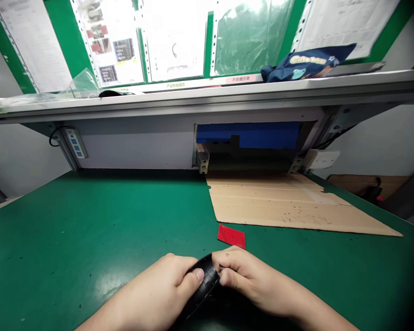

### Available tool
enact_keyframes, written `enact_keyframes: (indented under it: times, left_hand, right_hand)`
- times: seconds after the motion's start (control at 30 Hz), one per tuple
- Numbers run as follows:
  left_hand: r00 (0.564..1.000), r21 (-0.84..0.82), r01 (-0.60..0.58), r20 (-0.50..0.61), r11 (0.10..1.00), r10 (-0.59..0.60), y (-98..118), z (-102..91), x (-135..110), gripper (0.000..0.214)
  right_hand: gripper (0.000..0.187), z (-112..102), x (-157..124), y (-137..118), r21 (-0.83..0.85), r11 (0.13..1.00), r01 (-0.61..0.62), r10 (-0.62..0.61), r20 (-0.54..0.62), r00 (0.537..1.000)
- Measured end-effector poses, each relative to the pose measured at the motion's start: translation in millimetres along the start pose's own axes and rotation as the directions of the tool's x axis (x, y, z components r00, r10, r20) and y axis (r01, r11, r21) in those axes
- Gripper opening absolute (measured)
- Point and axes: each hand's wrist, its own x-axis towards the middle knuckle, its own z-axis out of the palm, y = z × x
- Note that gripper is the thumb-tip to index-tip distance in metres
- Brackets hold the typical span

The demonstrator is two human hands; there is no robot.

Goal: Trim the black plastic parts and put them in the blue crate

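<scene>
Left hand (170, 282) grasps a black curved part (207, 276), thumb laid along its upper face; right hand (244, 278) is clenched in a pinch at the part's far end, though whether it nips the edge or some small item there, can't tell. Part is held up near the front of the worktop (124, 216), between the 2 hands. For good work, the left thumb should probably keep firm pressure close to that end so the part doesn't twist, with the right hand making small, controlled moves clear of the left thumb. Long axis slants from lower left, near the wearer, to upper right; 1 end points away and right, the other is out of clear sight. Beyond: 1 red piece (232, 235) just past the right hand, then a cardboard sheet (262, 202) farther off.
</scene>
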Motion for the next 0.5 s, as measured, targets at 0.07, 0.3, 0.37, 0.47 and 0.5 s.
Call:
enact_keyframes:
  times: [0.07, 0.3, 0.37, 0.47, 0.5]
  left_hand:
    - [0.999, 0.047, -0.028, -0.024, 0.999, 0.029, -0.5, 0.1, 1.0, 0.035]
    - [0.994, 0.09, -0.062, -0.083, 0.994, 0.07, -0.5, 5.1, 5.8, 0.032]
    - [0.99, 0.102, -0.064, -0.116, 0.993, 0.076, 0.2, 5.3, 6.7, 0.032]
    - [0.983, 0.118, -0.072, -0.157, 0.99, 0.09, 0.3, 5.0, 7.5, 0.032]
    - [0.981, 0.106, -0.068, -0.172, 0.992, 0.086, -0.1, 5.1, 7.6, 0.031]
  right_hand:
    - [0.054, -3.9, -2.2, 0.0, 0.017, 1.0, -0.017, 0.018, -0.056, 0.998]
    - [0.03, -6.3, -4.9, -1.2, -0.242, 0.967, -0.079, -0.018, -0.373, 0.928]
    - [0.023, -5.1, -3.7, 0.0, -0.255, 0.962, -0.093, -0.021, -0.411, 0.911]
    - [0.017, -4.9, -4.2, 4.3, -0.27, 0.958, -0.097, -0.028, -0.424, 0.905]
    - [0.015, -5.3, -5.1, 5.9, -0.282, 0.954, -0.097, -0.034, -0.428, 0.903]
